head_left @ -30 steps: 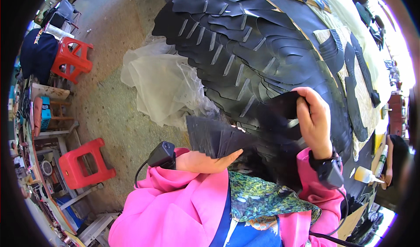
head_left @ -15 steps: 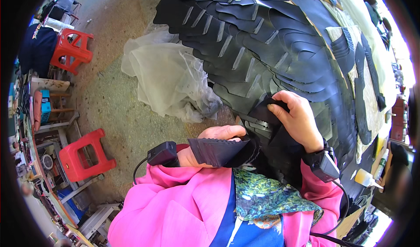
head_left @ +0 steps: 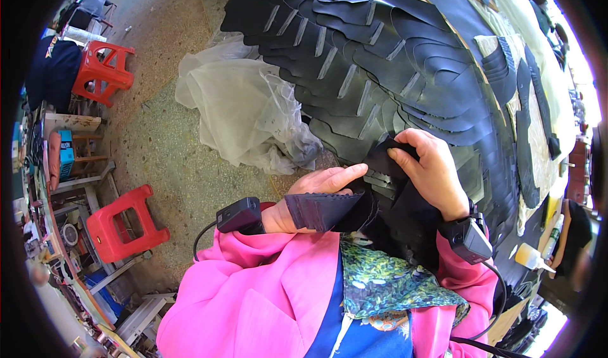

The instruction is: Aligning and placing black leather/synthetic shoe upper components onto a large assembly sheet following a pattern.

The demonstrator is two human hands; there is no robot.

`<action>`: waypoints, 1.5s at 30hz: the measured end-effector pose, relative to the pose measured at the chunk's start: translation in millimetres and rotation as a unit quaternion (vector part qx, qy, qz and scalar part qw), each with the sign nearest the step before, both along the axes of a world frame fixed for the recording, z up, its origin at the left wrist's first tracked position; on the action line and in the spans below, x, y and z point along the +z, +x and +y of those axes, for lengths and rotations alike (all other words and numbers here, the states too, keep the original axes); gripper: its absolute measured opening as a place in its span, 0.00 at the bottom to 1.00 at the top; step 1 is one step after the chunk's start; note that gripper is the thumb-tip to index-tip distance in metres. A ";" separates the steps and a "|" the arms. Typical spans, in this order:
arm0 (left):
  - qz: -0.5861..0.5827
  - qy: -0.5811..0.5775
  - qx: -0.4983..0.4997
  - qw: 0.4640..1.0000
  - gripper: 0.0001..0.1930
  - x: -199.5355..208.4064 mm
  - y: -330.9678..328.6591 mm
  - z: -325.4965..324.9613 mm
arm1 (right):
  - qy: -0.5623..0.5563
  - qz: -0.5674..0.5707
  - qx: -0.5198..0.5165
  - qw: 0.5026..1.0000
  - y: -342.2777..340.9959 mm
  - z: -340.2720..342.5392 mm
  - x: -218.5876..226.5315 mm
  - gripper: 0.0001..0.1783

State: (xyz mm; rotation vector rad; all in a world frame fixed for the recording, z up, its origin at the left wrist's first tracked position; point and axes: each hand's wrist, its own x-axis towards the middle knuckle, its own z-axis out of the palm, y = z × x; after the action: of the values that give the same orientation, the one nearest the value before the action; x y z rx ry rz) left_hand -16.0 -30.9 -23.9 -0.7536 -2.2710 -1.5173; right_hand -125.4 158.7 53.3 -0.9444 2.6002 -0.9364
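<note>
My left hand (head_left: 309,188) grips a stack of thin black sheet pieces (head_left: 322,211), maybe leather, fanned slightly along one edge. Its index finger stretches right, close to a single black piece (head_left: 382,160). That piece is pinched between the thumb and fingers of my right hand (head_left: 437,175). Overlapping rows of cut black pieces (head_left: 437,66) cover the work surface beyond both hands, several with pale strips along an edge. Below the hands, dark material hides the near part of the surface.
Crumpled clear plastic sheeting (head_left: 237,111) lies left of the black pieces. Red plastic stools (head_left: 104,231) stand on the floor at left, beside a cluttered metal-framed bench (head_left: 101,199). A glue bottle (head_left: 529,256) sits at the right. Another person's arm (head_left: 563,231) shows at the right edge.
My left hand has moved slightly away from my body and to the right with the stack. Its index finger now extends toward the piece in my right hand, which has barely moved.
</note>
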 end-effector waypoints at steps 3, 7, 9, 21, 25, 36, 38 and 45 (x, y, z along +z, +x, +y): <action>-0.017 -0.032 0.008 0.999 0.07 0.3 -0.5 1.2 | 0.002 0.001 -0.002 1.000 0.4 -0.8 0.4 0.10; 0.017 -0.075 0.017 0.997 0.06 -1.2 -1.7 1.9 | 0.006 0.002 -0.008 1.000 1.4 -1.0 -0.4 0.10; 0.002 -0.081 0.016 0.997 0.06 0.2 -1.5 2.3 | 0.002 0.010 -0.006 1.000 1.6 -1.3 -0.7 0.10; -0.037 -0.037 0.031 0.998 0.16 -0.4 -3.2 5.7 | -0.001 0.025 -0.003 1.000 2.7 -1.1 -3.7 0.09; -0.111 -0.023 0.032 0.993 0.21 0.8 -2.8 8.3 | 0.002 0.028 -0.006 1.000 3.4 -2.0 -3.9 0.09; -0.043 -0.065 0.037 0.996 0.22 -0.6 -10.1 7.7 | -0.023 0.044 -0.020 0.999 -1.8 -3.4 -7.6 0.07; -0.056 -0.057 0.046 0.996 0.21 0.6 -10.5 8.2 | -0.012 0.040 -0.020 0.999 -2.4 -4.8 -8.1 0.07; -0.155 -0.025 0.034 0.987 0.10 16.0 -11.8 4.2 | 0.036 0.045 0.004 0.998 -8.4 -6.7 -6.1 0.09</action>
State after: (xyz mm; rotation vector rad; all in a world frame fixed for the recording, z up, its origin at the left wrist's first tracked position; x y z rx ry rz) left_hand -27.8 -26.8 -7.9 -0.4727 -2.5358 -1.6469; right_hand -133.8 152.0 47.2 -1.0003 2.6827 -0.8094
